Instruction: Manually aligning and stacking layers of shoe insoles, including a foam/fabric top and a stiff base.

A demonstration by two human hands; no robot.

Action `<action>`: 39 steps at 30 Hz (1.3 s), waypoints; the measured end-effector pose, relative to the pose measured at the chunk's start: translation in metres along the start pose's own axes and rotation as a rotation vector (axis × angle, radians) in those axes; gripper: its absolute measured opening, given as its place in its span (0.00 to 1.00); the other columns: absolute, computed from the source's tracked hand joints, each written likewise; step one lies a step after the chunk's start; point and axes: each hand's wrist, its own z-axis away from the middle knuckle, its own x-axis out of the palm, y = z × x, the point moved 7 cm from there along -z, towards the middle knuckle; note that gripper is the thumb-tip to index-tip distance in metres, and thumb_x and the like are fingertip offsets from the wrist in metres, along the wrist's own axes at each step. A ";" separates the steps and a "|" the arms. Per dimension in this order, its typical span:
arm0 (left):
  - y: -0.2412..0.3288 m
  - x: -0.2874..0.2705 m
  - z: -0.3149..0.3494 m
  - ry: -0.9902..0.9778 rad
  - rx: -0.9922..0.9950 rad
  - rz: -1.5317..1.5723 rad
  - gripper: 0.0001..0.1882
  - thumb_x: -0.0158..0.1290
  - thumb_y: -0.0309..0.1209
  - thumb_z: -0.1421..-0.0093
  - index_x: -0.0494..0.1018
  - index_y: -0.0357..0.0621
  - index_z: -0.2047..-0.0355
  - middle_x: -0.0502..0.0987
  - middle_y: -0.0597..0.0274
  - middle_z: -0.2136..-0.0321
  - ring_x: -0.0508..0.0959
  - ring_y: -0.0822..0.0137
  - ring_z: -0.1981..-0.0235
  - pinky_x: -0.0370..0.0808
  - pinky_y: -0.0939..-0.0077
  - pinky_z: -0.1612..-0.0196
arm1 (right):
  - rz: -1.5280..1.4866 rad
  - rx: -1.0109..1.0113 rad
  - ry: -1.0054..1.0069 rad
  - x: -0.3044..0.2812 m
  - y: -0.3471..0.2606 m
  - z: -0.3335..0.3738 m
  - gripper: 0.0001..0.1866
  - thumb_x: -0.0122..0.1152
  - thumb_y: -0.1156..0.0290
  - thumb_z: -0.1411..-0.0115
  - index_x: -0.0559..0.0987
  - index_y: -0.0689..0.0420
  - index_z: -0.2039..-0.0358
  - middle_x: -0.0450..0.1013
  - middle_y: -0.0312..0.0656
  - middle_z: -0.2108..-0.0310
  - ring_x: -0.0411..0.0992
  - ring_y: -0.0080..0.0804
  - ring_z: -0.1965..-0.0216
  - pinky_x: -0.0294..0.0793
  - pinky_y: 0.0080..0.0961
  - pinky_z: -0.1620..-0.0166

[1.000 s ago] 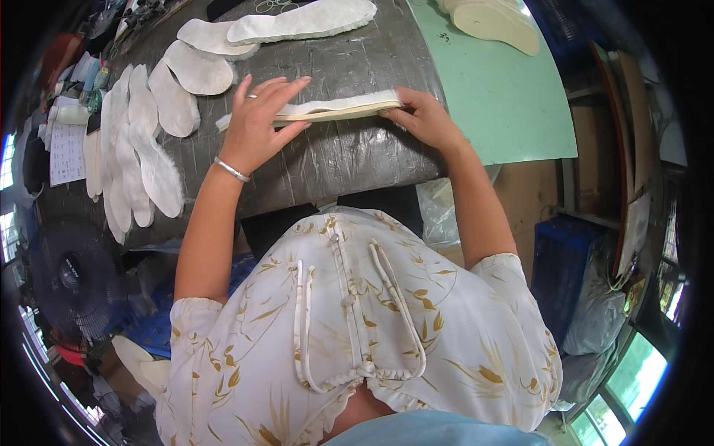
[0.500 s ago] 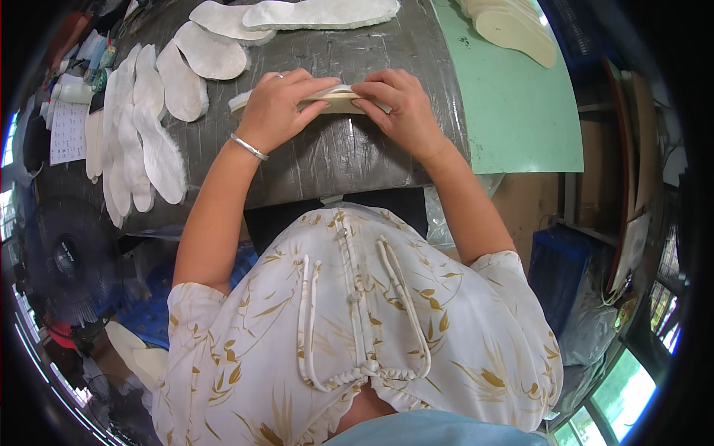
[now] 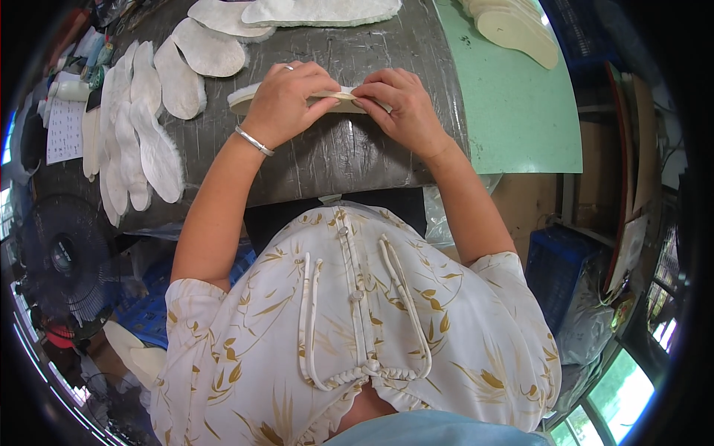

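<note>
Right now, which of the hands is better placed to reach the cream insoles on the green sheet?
Probably the right hand: it is nearer the cream insoles and green sheet, though it and the left hand both grip a pale insole.

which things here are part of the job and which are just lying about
Likely part of the job:
- held insole, white over cream, pinched by the left hand and right hand
- white fleecy insoles on the table
- cream insole-shaped pieces on the green sheet

Seemingly just lying about:
- black fan
- white bottle
- blue crate
</note>
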 end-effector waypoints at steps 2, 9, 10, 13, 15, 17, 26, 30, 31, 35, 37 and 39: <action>-0.002 0.001 0.000 -0.010 -0.025 0.019 0.08 0.62 0.32 0.48 0.79 0.49 0.66 0.78 0.68 0.67 0.76 0.63 0.63 0.67 0.70 0.56 | 0.003 0.004 0.001 0.000 0.000 0.000 0.06 0.65 0.70 0.48 0.82 0.52 0.68 0.74 0.35 0.66 0.72 0.35 0.63 0.67 0.32 0.54; -0.003 0.002 0.000 0.026 0.016 0.037 0.07 0.61 0.32 0.46 0.78 0.45 0.69 0.78 0.65 0.69 0.76 0.62 0.63 0.67 0.68 0.55 | 0.071 -0.062 0.060 0.003 -0.018 -0.008 0.12 0.68 0.67 0.50 0.81 0.51 0.64 0.75 0.34 0.65 0.73 0.35 0.62 0.68 0.34 0.53; -0.003 0.002 0.000 0.027 0.015 0.037 0.07 0.61 0.32 0.46 0.78 0.45 0.69 0.78 0.65 0.69 0.76 0.62 0.63 0.67 0.68 0.55 | 0.067 -0.071 0.067 0.004 -0.018 -0.008 0.11 0.68 0.67 0.50 0.81 0.51 0.64 0.75 0.34 0.65 0.73 0.34 0.62 0.68 0.33 0.53; -0.006 0.001 0.002 -0.008 0.017 0.069 0.07 0.60 0.32 0.46 0.77 0.45 0.67 0.77 0.64 0.68 0.76 0.61 0.62 0.67 0.67 0.53 | 0.066 -0.080 0.027 0.009 -0.013 -0.008 0.08 0.68 0.68 0.51 0.82 0.52 0.68 0.75 0.34 0.66 0.72 0.33 0.63 0.68 0.32 0.53; -0.003 -0.005 0.004 -0.018 0.020 0.061 0.07 0.59 0.30 0.46 0.77 0.45 0.67 0.77 0.64 0.67 0.76 0.62 0.61 0.66 0.68 0.52 | 0.044 -0.077 0.002 0.009 -0.013 -0.009 0.06 0.68 0.69 0.51 0.82 0.53 0.71 0.75 0.33 0.67 0.72 0.33 0.63 0.67 0.33 0.52; -0.007 -0.010 0.008 -0.031 0.021 0.045 0.07 0.59 0.29 0.46 0.77 0.45 0.67 0.77 0.64 0.67 0.76 0.62 0.60 0.66 0.68 0.52 | 0.028 -0.073 -0.033 0.011 -0.012 -0.011 0.06 0.66 0.70 0.49 0.81 0.54 0.70 0.75 0.34 0.68 0.72 0.35 0.64 0.67 0.33 0.52; -0.025 -0.014 0.025 -0.003 -0.120 0.152 0.09 0.61 0.29 0.47 0.78 0.44 0.65 0.79 0.63 0.67 0.77 0.61 0.63 0.68 0.71 0.56 | 0.085 -0.091 0.013 0.020 -0.026 -0.022 0.07 0.67 0.69 0.50 0.82 0.50 0.68 0.74 0.33 0.70 0.72 0.33 0.66 0.67 0.34 0.51; -0.042 -0.024 0.045 0.047 -0.202 0.242 0.09 0.65 0.29 0.50 0.81 0.42 0.68 0.81 0.61 0.70 0.79 0.63 0.68 0.70 0.73 0.59 | 0.103 -0.077 -0.022 0.015 -0.020 -0.017 0.06 0.69 0.66 0.51 0.82 0.51 0.71 0.74 0.32 0.69 0.72 0.33 0.65 0.68 0.33 0.51; -0.047 -0.025 0.051 0.066 -0.203 0.229 0.10 0.65 0.29 0.50 0.81 0.41 0.67 0.82 0.61 0.69 0.79 0.63 0.67 0.70 0.73 0.59 | 0.115 -0.087 -0.020 0.015 -0.018 -0.016 0.07 0.69 0.66 0.51 0.82 0.51 0.71 0.74 0.32 0.69 0.72 0.33 0.64 0.67 0.33 0.51; -0.076 -0.033 0.073 0.130 -0.270 0.314 0.10 0.62 0.26 0.46 0.80 0.38 0.63 0.82 0.58 0.67 0.80 0.67 0.67 0.73 0.75 0.58 | 0.181 -0.089 -0.022 0.001 -0.002 -0.006 0.07 0.69 0.66 0.49 0.83 0.49 0.69 0.75 0.32 0.69 0.72 0.32 0.66 0.67 0.33 0.51; -0.092 -0.033 0.086 0.121 -0.359 0.370 0.10 0.61 0.25 0.45 0.80 0.37 0.62 0.82 0.58 0.66 0.80 0.68 0.66 0.74 0.76 0.59 | 0.189 -0.062 -0.032 -0.007 0.007 -0.001 0.07 0.68 0.66 0.49 0.83 0.49 0.69 0.75 0.32 0.69 0.72 0.32 0.66 0.67 0.33 0.52; -0.099 -0.039 0.096 0.136 -0.363 0.383 0.10 0.59 0.25 0.43 0.79 0.36 0.61 0.81 0.58 0.65 0.79 0.70 0.66 0.74 0.78 0.59 | 0.161 -0.026 -0.043 -0.010 0.015 0.004 0.07 0.69 0.66 0.49 0.83 0.50 0.69 0.76 0.33 0.69 0.72 0.33 0.67 0.67 0.34 0.53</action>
